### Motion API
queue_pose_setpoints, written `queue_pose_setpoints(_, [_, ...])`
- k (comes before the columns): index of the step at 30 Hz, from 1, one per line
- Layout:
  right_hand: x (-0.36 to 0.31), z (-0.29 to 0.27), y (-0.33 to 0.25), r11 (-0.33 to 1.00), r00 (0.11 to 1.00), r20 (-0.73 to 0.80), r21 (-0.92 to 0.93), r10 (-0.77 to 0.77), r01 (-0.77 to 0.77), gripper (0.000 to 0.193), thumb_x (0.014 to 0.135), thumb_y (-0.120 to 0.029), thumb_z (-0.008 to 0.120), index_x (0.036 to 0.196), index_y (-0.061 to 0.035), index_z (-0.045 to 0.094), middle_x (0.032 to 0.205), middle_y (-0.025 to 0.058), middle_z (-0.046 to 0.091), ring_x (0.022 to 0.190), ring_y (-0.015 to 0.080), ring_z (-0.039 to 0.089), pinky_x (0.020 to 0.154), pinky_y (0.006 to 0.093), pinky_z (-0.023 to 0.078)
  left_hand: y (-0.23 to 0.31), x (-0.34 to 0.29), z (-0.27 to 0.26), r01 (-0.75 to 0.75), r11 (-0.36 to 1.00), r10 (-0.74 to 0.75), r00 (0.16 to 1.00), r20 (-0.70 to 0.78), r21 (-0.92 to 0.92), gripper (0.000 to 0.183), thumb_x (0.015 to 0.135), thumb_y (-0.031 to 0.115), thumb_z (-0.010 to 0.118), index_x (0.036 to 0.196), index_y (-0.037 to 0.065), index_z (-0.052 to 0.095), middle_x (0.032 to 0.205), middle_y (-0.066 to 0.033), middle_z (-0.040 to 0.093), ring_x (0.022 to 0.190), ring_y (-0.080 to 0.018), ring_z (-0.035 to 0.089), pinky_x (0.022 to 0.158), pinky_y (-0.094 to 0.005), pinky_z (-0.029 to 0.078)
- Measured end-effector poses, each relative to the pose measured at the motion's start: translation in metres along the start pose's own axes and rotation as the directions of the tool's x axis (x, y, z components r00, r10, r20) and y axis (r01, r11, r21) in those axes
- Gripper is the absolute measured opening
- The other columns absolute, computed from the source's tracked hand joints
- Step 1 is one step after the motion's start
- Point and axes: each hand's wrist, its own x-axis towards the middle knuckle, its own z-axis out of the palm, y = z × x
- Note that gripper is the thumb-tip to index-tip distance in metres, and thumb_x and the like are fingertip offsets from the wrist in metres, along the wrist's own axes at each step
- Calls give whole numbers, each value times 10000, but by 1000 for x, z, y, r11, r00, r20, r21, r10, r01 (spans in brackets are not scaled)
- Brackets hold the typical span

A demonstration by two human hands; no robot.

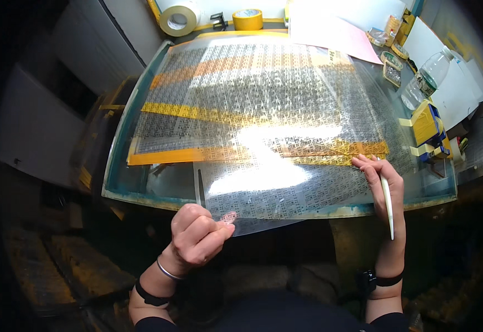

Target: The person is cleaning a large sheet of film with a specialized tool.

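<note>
A clear film sheet printed with rows of small dark marks (263,207) lies over the glass light table and overhangs its front edge. My left hand (200,235) is closed in a pinch on the film's near left corner. Just beyond that hand lies a thin dark strip (200,188); whether the hand touches it, I cannot tell. A white tapered stick (387,207) is tucked in my right hand (384,180), its narrow end pointing back toward me. That hand's fingertips rest at the film's right side, by the yellow tape (357,152).
The glass table (111,180) has a teal border. Tape rolls (179,19) (248,20) and a black clip (218,22) line the back. A pink sheet (341,41) lies back right. On the right stand a clear bottle (428,77) and a blue-yellow tape dispenser (427,124).
</note>
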Motion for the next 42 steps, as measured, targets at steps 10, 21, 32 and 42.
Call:
queue_pose_setpoints(10, [-1, 5, -4, 998, 999, 1, 41, 48, -48, 197, 1001, -108, 556, 1069, 0, 706, 1070, 141, 728, 1150, 220, 633, 1133, 398, 340, -10, -22, -13, -27, 989, 29, 999, -13, 145, 261, 554, -1, 783, 788, 57, 684, 719, -4, 524, 681, -185, 532, 558, -301, 438])
queue_pose_setpoints(21, [3, 43, -52, 890, 983, 175, 455, -46, -40, 512, 1072, -385, 349, 1212, 25, 621, 826, 52, 600, 747, 100, 558, 697, 238, 459, -24, 5, -3, 60, 995, -72, 985, 158, 81, 277, 695, 181, 830, 888, 30, 702, 910, -83, 651, 814, -267, 643, 707, -384, 518])
queue_pose_setpoints(32, [22, 112, -75, 961, 828, 560, 208, 36, -183, 165, 865, -141, 702, 942, 4, 713, 734, 47, 699, 670, 77, 646, 609, 249, 517, -52, 10, 10, 469, 874, -442, 875, 199, -124, 298, 781, 81, 773, 1074, 46, 731, 1251, -105, 674, 1233, -297, 568, 1048, -421, 419])
queue_pose_setpoints(42, [21, 115, -73, 986, 863, 490, 157, -121, 49, 76, 829, -33, 725, 898, -5, 711, 768, 46, 700, 699, 85, 646, 623, 224, 499, -48, 13, 18, 472, 881, -471, 861, 192, 42, 267, 812, 169, 762, 1074, 115, 758, 1279, -47, 671, 1278, -260, 518, 1055, -399, 306])
